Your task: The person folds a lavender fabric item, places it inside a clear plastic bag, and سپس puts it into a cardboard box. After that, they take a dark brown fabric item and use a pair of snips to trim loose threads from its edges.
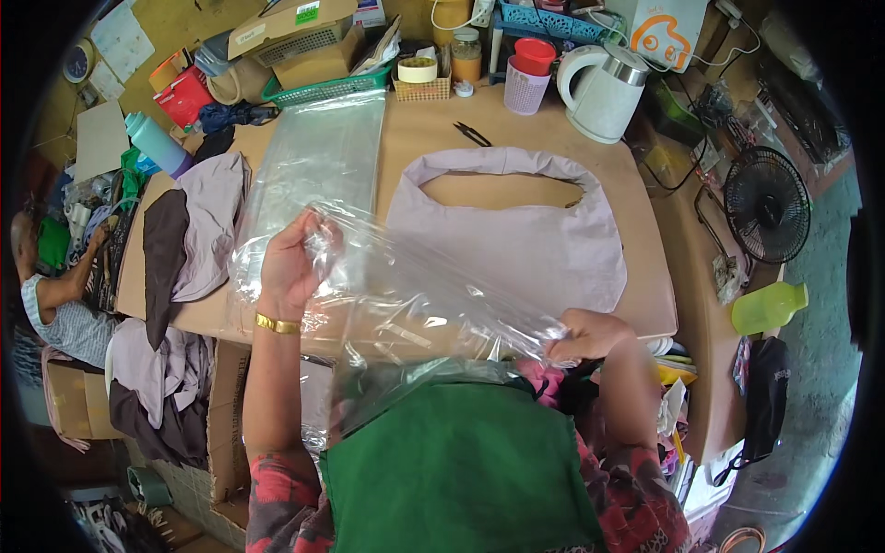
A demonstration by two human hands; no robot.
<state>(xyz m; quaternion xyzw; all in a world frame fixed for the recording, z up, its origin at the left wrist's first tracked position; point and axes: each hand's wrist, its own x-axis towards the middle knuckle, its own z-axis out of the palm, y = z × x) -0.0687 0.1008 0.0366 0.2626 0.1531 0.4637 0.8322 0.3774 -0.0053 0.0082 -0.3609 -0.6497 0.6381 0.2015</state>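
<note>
Between my two hands a clear plastic bag (429, 276) is stretched on a slant over the front of the table. My left hand (297, 259) grips its upper left part, and my right hand (588, 336) is closed in a fist around the lower right end. Flat on the table behind it lies a pale lilac cloth shoulder bag (511, 242), its lower left partly covered by the plastic. A stack of clear plastic bags (318, 152) lies to the left, reaching toward the back. Black thread snips (473, 134) rest just beyond the cloth bag's handle.
Lilac cloth (211, 221) and dark cloth (164, 256) lie at the table's left. A white electric kettle (601, 93), a lilac cup (527, 86) and a green basket (332, 90) line the back. A black fan (767, 204) stands right. Another person's arm (69, 283) shows at far left.
</note>
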